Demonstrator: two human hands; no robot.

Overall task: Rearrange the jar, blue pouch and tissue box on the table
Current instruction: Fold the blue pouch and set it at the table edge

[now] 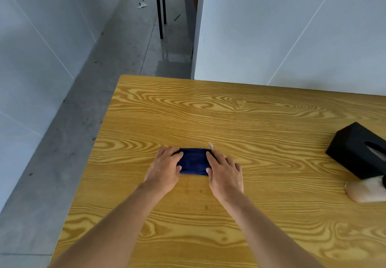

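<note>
The blue pouch (194, 162) lies flat on the wooden table (229, 111), a small white tag sticking out at its far right corner. My left hand (165, 168) grips its left end, fingers curled over the top and thumb at the near edge. My right hand (224, 172) grips its right end the same way. The black tissue box (355, 148) sits at the right edge of the view, partly cut off. Just in front of it lies a pale, rounded jar (364, 191), on its side and partly out of frame.
The table's left edge drops to a grey concrete floor (83, 121). White panels (292, 27) stand behind the table. Black chair legs (160, 6) stand on the floor far behind.
</note>
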